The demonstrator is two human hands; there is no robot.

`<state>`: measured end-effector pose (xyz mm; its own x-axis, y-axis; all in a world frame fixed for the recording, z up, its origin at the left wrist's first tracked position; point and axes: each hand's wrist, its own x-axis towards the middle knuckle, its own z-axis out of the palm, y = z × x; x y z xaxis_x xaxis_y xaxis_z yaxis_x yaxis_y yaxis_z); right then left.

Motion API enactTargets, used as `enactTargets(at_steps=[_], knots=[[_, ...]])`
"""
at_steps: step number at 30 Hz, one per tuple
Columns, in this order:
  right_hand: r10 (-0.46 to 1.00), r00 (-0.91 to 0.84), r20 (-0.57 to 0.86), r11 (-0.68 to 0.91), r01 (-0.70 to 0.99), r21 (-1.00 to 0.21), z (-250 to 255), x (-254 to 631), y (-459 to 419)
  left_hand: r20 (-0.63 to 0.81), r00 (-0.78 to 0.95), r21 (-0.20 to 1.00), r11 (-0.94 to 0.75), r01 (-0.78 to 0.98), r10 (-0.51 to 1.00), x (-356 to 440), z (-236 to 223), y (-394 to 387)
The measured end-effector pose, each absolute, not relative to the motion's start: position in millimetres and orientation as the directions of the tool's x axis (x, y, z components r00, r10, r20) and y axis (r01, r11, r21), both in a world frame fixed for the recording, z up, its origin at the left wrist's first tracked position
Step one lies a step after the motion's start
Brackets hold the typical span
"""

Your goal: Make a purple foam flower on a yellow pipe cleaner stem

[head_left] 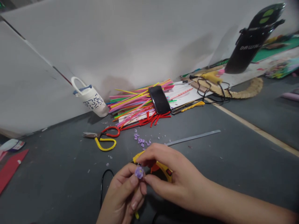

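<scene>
A small purple flower (139,172) with a yellow spot in it is pinched between the thumb and forefinger of my left hand (125,189). My right hand (173,174) comes in from the right, its forefinger and thumb curled around the flower at the top and right side. Its other fingertips are hidden. Under my hands lies a yellow hot glue gun (167,171) with an orange trigger, mostly covered. Loose purple petals (141,141) lie just beyond my fingers. Scissors (102,137) with red and yellow handles rest to the left.
Behind are colourful pipe cleaners (133,101), a black phone (160,99), and a white cup (94,101) by the wall. A glue stick (193,137) lies on the dark table (233,180). Farther right stand a black bottle (249,46) and another yellow tool (211,77) with its cord. Red sheet (14,168) at left.
</scene>
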<state>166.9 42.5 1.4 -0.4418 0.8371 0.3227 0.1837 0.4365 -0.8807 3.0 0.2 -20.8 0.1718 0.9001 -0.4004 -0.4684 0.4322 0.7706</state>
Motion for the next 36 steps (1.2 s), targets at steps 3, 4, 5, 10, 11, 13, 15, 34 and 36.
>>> enactTargets(at_steps=[3,4,5,10,11,13,15,34,36], knots=[[0.886,-0.428,0.175,0.391,0.492,-0.778,6.8,175.6,47.2,-0.421,0.103,0.795,0.421,-0.436,0.901,2.5,-14.4,2.5],[0.897,-0.433,0.085,0.370,0.633,-0.680,8.1,178.6,49.2,-0.425,0.068,0.808,0.412,-0.420,0.903,1.9,-12.4,3.7],[0.901,-0.434,-0.018,0.353,0.755,-0.553,8.5,181.0,51.2,-0.421,0.032,0.823,0.396,-0.407,0.907,1.1,-10.7,5.0],[0.873,-0.431,-0.228,0.377,0.893,-0.244,-2.2,177.3,54.3,-0.357,-0.086,0.858,0.291,-0.423,0.930,-4.4,-8.2,10.4],[0.878,-0.429,-0.213,0.374,0.892,-0.254,-5.5,174.5,53.7,-0.348,-0.094,0.858,0.277,-0.431,0.933,-5.3,-8.0,10.9],[0.888,-0.419,-0.188,0.359,0.890,-0.282,-11.3,169.1,52.8,-0.334,-0.105,0.860,0.258,-0.440,0.937,-6.9,-7.3,11.6],[0.893,-0.411,-0.185,0.345,0.887,-0.306,-15.3,165.6,53.3,-0.327,-0.105,0.860,0.249,-0.446,0.939,-8.5,-6.1,12.2],[0.794,-0.500,-0.345,-0.412,-0.026,-0.911,5.2,190.8,66.1,-0.377,-0.307,0.849,0.194,-0.491,0.874,-26.1,1.0,15.7],[0.790,-0.521,-0.324,-0.403,-0.042,-0.914,4.3,188.1,62.7,-0.386,-0.309,0.854,0.211,-0.475,0.869,-22.5,1.3,13.4]])
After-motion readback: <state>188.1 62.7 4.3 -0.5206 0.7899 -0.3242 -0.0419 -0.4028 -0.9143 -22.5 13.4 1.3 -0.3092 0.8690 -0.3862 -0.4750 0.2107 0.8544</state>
